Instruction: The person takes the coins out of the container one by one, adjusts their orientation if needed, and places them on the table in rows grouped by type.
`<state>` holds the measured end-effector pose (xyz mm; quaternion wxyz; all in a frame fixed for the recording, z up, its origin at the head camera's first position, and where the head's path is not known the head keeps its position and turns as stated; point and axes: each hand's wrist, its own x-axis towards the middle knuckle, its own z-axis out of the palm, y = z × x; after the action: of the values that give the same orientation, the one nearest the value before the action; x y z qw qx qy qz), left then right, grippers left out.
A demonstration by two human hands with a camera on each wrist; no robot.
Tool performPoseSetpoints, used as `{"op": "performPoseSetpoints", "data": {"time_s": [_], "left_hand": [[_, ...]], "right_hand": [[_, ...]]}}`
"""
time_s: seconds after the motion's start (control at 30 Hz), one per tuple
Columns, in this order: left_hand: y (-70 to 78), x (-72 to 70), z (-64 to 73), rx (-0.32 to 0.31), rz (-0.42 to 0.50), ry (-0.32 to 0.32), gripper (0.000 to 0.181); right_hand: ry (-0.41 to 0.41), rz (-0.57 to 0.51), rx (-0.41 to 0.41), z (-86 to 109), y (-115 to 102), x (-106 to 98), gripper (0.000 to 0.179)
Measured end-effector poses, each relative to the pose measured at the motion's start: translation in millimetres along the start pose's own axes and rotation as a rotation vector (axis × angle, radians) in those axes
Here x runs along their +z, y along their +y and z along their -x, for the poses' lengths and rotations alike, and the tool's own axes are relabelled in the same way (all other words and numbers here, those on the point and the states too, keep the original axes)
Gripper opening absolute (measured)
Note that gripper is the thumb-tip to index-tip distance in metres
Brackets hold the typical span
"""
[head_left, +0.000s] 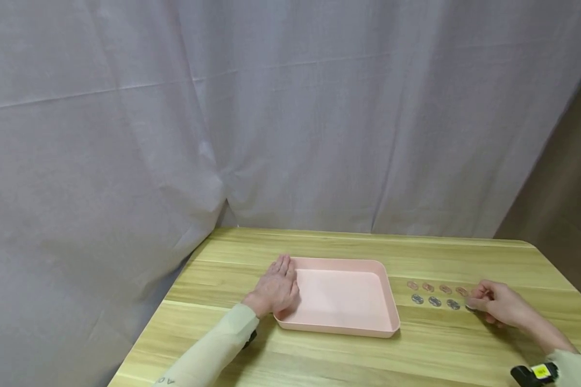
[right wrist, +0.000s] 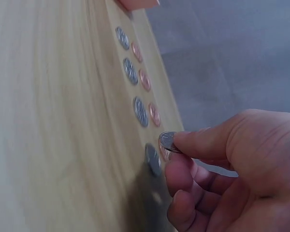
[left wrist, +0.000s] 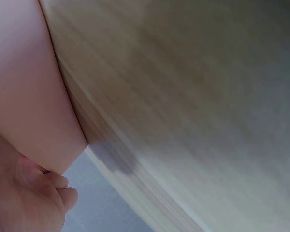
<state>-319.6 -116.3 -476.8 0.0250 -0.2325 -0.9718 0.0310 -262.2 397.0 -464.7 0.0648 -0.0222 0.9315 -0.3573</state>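
Note:
A silver coin (right wrist: 168,141) is pinched between the thumb and index finger of my right hand (head_left: 503,303), held just over the near end of two rows of coins. One row is several silver coins (head_left: 434,301), and behind it runs a row of several copper-coloured coins (head_left: 445,289). In the right wrist view the held coin partly covers the last copper one, and a silver coin (right wrist: 153,159) lies just under my fingers. My left hand (head_left: 275,286) rests over the left rim of a shallow pink tray (head_left: 341,298), its fingers extended toward the far corner.
The tray stands on a light wood-grain table (head_left: 319,357), left of the coins, with nothing lying in it. A grey curtain (head_left: 295,134) hangs behind the table's back edge. A brown surface (head_left: 561,215) borders the right side.

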Motion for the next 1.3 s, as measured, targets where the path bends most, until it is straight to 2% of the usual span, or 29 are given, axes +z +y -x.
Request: {"op": "performPoseSetpoints", "data": {"time_s": [0.2, 0.43, 0.6, 1.3], "left_hand": [[0.0, 0.2, 0.2, 0.002, -0.009, 0.001, 0.061], [0.1, 0.8, 0.8, -0.003, 0.001, -0.004, 0.062], [-0.5, 1.3, 0.5, -0.007, -0.004, -0.005, 0.062], [-0.3, 0.0, 0.0, -0.007, -0.014, -0.013, 0.062]], "right_hand": [[-0.018, -0.023, 0.049, 4.7, 11.6, -3.4, 0.026], [0.038, 0.01, 0.057, 5.1, 24.0, -5.7, 0.023], [0.045, 0.034, 0.072, 3.7, 30.5, -8.8, 0.023], [0.048, 0.047, 0.082, 4.0, 34.2, -9.8, 0.018]]}}
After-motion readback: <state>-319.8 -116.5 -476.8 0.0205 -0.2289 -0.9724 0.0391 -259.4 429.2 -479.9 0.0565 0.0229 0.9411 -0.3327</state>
